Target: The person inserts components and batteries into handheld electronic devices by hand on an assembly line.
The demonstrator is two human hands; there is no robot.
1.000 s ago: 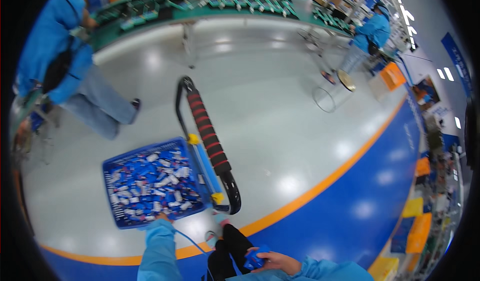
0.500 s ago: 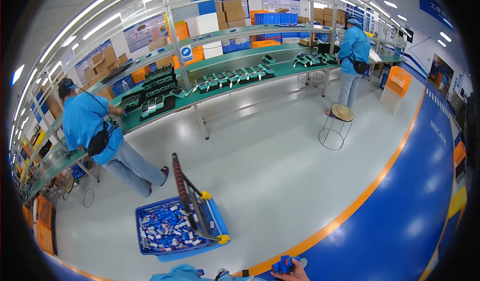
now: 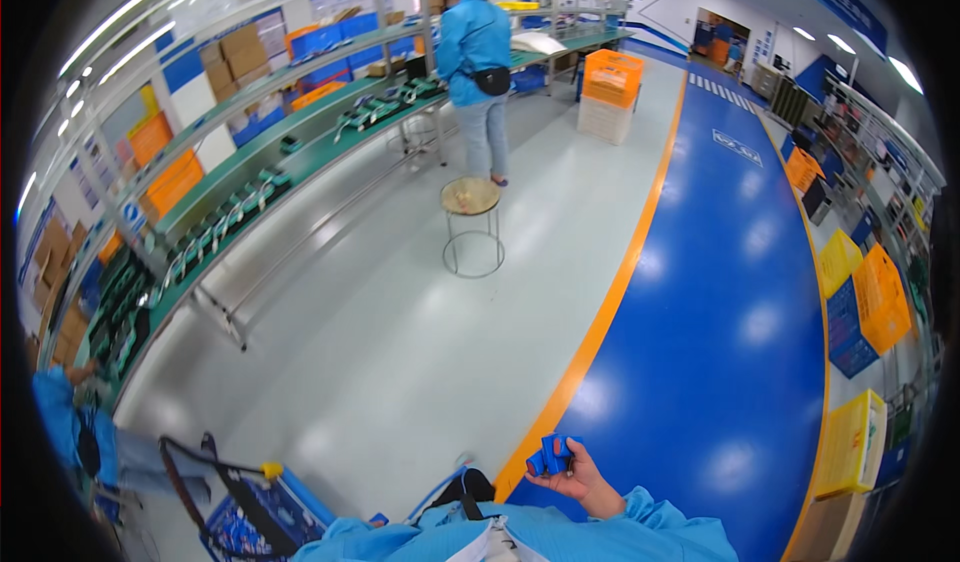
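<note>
My right hand (image 3: pixel 575 484) is raised in front of my blue jacket. Its fingers are closed around several small blue battery packs (image 3: pixel 551 456) with reddish ends. Another small blue piece (image 3: pixel 378 519) peeks out above my left sleeve, but my left hand itself does not show. At the lower left stands a blue basket (image 3: pixel 245 522) full of small blue and white packs, on a trolley with a dark, upright folding handle (image 3: pixel 180 477). Neither hand touches the basket.
A green-topped workbench (image 3: pixel 215 212) with handheld devices runs along the left. One co-worker (image 3: pixel 475 52) stands at its far end, another (image 3: pixel 85 432) at the left edge. A round stool (image 3: pixel 470 197) stands mid-floor. Orange crates (image 3: pixel 612 80) and a blue walkway (image 3: pixel 700 362) lie right.
My view has swung to the right, so bench, basket and co-workers now sit further left. My right hand, still holding the blue packs, shows higher in the picture.
</note>
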